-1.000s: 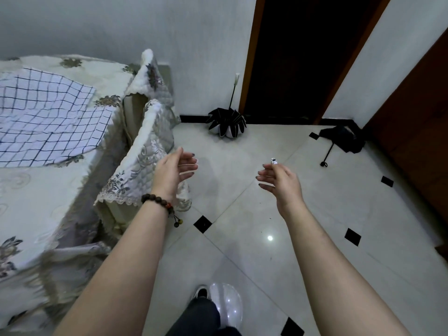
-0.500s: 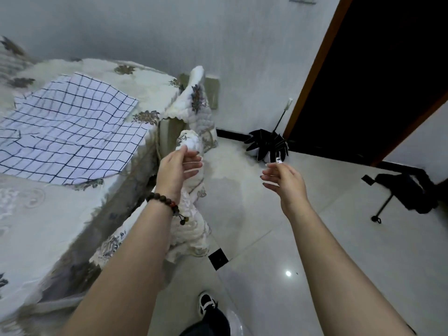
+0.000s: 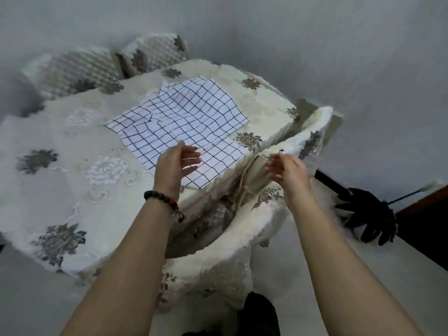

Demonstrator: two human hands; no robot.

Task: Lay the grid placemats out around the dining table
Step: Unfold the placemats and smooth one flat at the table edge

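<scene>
Change: since half a second ago my view has swung left and down onto the table, and both hands have come across from beside the chair to the table's near right corner.
Left hand: fingers spread and slightly bent, palm turned to the right, holding nothing. It is raised over the near edge of the placemats; I cannot tell whether it touches them.
Right hand: fingers loosely bent and apart, with nothing between them that I can see. It hangs off the table's edge, in front of a chair back.
Grid placemats: white with dark grid lines, lying as an overlapping, rumpled heap on the right part of the table top and reaching to its near right edge.
Table: covered by a cream cloth with grey flower motifs that drapes over the sides.
Near chair: cream quilted cover, pushed in at the corner under my forearms.
Second chair: same cover, just beyond the right hand.
Far chairs: two quilted backs behind the table.
Bead bracelet: dark beads on the left wrist.
Black umbrella: on the floor at the right, near the dark doorway.
</scene>
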